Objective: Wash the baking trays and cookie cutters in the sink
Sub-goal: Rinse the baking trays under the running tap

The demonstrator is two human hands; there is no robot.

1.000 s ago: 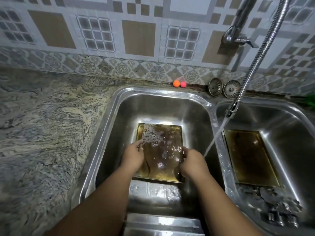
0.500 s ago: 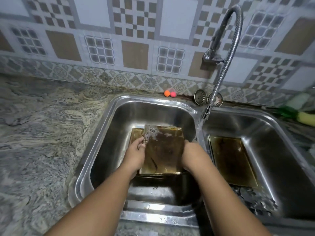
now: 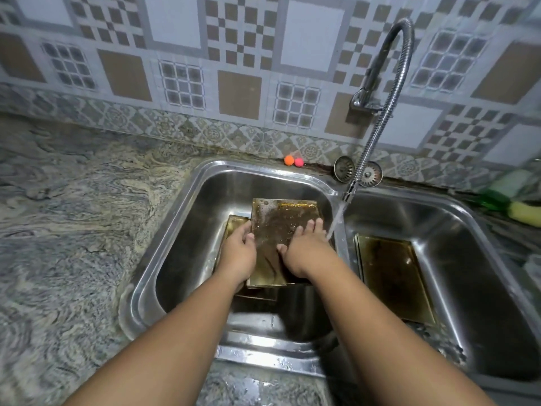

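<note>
A golden-brown baking tray (image 3: 278, 221) is tilted up in the left sink basin (image 3: 193, 241), wet and soapy on its face. My left hand (image 3: 238, 252) grips the tray's left edge. My right hand (image 3: 304, 247) lies flat on the tray's right side, fingers straight. Another tray (image 3: 234, 224) peeks out beneath it at the left. A third tray (image 3: 392, 276) lies flat in the right basin (image 3: 480, 259). Metal cookie cutters (image 3: 439, 338) lie at that basin's near end, blurred.
A flexible steel faucet (image 3: 377, 118) runs water (image 3: 336, 221) onto the divider between the basins. Two drain strainers (image 3: 345, 168) and two small orange and pink balls (image 3: 293, 161) sit behind the sink. A green-yellow sponge (image 3: 515, 209) lies at the right. Granite counter (image 3: 73, 230) spreads left.
My right hand has moved from gripping the tray's right edge onto its face, fingers now spread flat. The tray is raised a little more. The camera has tilted up and back.
</note>
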